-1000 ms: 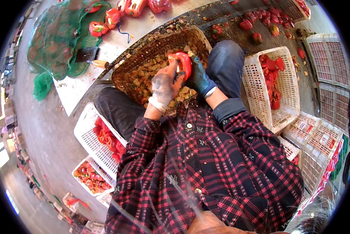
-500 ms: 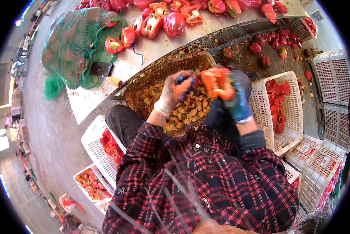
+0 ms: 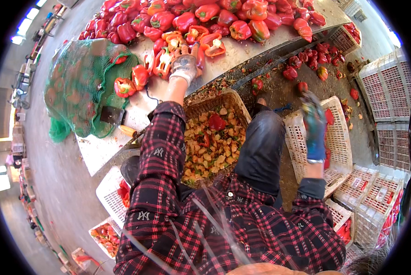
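My left hand (image 3: pixel 185 64), in a whitish glove with bare fingertips, reaches over the table, fingers spread on the cut red bell peppers (image 3: pixel 161 63) at the edge of the pile. A halved bell pepper (image 3: pixel 213 45) lies just right of it. Over a white plastic crate (image 3: pixel 342 133) at the right is my right hand (image 3: pixel 314 128), in a stained blue glove. It is blurred, its fingers look stretched out, and no pepper shows in it. Red pepper pieces (image 3: pixel 328 117) lie in that crate, partly hidden by the hand. Between my knees, a basket (image 3: pixel 235 98) holds pale pepper cores (image 3: pixel 210 151) and a red piece (image 3: pixel 217 122).
A green mesh sack (image 3: pixel 84 87) and a broad-bladed tool with a wooden handle (image 3: pixel 127 131) lie on the metal table (image 3: pixel 95 153). Whole peppers (image 3: pixel 315 57) are scattered on the floor. Crates stand at my left (image 3: pixel 105 190) and right (image 3: pixel 386 87).
My left hand has moved from above the core basket to the peppers on the table. My right hand has swung right over the crate; the pepper it held no longer shows in it.
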Motion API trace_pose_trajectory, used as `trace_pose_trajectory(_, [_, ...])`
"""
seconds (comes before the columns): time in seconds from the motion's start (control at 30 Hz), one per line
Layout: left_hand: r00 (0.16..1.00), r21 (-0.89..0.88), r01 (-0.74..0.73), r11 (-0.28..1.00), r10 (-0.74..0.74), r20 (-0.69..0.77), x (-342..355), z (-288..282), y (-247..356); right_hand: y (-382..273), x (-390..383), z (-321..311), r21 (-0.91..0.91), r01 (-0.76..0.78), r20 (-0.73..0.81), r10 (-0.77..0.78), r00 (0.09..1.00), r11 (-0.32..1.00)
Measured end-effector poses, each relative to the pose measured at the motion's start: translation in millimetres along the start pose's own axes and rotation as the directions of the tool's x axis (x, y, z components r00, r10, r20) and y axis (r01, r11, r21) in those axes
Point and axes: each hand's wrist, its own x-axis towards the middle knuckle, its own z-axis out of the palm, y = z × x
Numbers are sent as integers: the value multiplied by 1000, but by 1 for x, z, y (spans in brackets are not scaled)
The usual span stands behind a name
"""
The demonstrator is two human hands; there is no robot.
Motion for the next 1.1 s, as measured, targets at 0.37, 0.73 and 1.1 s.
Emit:
trace_pose_trajectory(0.37, [914,-391,-299,870,145,-378,-100,62,0,48,51,279,175,-367,348,291,891,914])
trace_pose_trajectory(0.73, [937,-785,-267,559,-39,-346,-117,73,-20,28,29,256,669,-740,677,471,566,-72])
trace_pose_trajectory(1.1, [886,-277,-1,961,-128,-447,-129,62,-90,4,22,231,697,-700,713,253,654,-158])
